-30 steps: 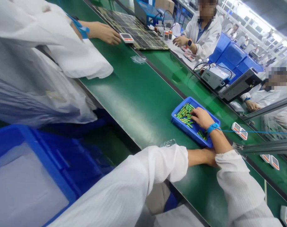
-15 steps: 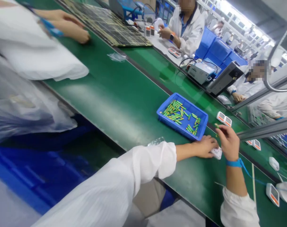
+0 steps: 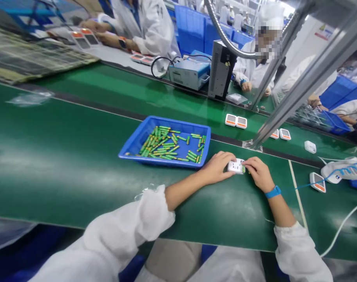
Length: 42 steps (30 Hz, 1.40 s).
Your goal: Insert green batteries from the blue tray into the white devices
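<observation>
My left hand (image 3: pixel 217 168) grips the left side of a small white plastic device (image 3: pixel 234 166), which lies back side up on the green bench. My right hand (image 3: pixel 260 174), fingers pinched, is at the device's right end. A green battery (image 3: pixel 243 169) shows there by the fingertips; how far it sits in the device I cannot tell. Another bit of green shows under the right fingers. Just left of my left hand stands a blue tray (image 3: pixel 163 161) with many loose green batteries (image 3: pixel 159 145) in it.
Across a dark rail, white-and-orange display devices (image 3: pixel 236 121) lie on the far strip. A slanted metal post (image 3: pixel 296 88) rises behind my right hand. To the right are another device (image 3: pixel 317 182) and a white power strip (image 3: pixel 339 171) with cables. Co-workers sit opposite.
My view has swung to the right and levelled. My right hand has come down from above, with green battery in its fingers, to the white device. My left hand stays on the device.
</observation>
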Each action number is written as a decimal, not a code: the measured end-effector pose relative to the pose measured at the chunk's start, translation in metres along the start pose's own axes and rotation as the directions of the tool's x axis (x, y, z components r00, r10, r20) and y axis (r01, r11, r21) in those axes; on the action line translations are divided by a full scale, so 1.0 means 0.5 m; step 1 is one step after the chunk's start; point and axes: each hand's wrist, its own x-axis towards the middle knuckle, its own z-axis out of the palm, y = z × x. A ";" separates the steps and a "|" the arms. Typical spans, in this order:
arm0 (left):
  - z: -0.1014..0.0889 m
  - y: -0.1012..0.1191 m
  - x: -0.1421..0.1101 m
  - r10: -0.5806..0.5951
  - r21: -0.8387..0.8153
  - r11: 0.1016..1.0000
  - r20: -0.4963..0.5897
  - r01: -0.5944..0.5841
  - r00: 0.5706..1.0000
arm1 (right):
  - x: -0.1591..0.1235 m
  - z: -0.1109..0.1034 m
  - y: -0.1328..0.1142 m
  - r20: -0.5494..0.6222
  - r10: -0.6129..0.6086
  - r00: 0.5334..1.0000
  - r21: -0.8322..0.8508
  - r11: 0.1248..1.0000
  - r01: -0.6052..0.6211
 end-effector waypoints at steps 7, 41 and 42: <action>-0.009 0.003 -0.006 0.006 0.004 1.000 0.019 -0.006 1.000 | -0.016 0.011 0.004 -0.062 0.113 0.992 0.039 0.993 -0.110; -0.007 -0.002 -0.010 0.026 -0.008 1.000 0.012 -0.026 1.000 | -0.039 0.023 -0.018 0.014 0.073 0.997 0.128 0.989 -0.074; -0.008 -0.002 -0.010 0.027 -0.006 1.000 0.015 -0.027 1.000 | -0.038 0.023 -0.016 -0.004 0.099 0.995 0.145 0.985 -0.098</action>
